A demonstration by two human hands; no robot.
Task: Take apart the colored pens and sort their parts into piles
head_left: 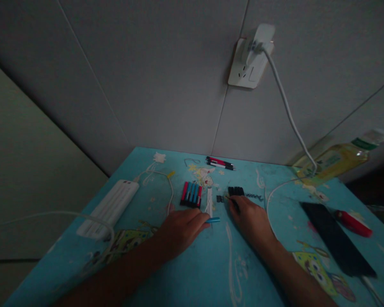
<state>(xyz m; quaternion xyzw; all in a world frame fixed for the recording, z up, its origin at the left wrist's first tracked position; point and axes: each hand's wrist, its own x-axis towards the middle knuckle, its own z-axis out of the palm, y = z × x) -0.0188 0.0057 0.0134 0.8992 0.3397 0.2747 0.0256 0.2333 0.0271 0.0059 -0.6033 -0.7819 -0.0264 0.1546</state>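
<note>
Head view looks down on a blue cartoon-printed table (211, 273) set against a grey wall; both bare hands rest near its middle. Left hand (182, 228) lies knuckles up with its fingers curled round a blue pen barrel (213, 220), whose tip pokes out past the fingertips to the right; the grip is closed on it. Right hand (251, 219) lies flat-ish, fingers loosely bent and pointing up the table; a thin dark piece (235, 205) shows by its fingertips, and whether they pinch it or merely touch it cannot be told in the dim light. Just beyond the fingertips sit a small black part (219, 198) and a row of black caps (236, 191); beside these, left, lies a row of red and blue pen barrels (191, 194), with white refills (209, 201) between that row and the black parts. Farther back lie assembled pens (220, 163); a white power strip (109, 209) lies at the left, a dark phone (336, 238) and red lighter (353, 224) at the right; a bottle (339, 160) leans near the wall under a wall socket (248, 64).
</note>
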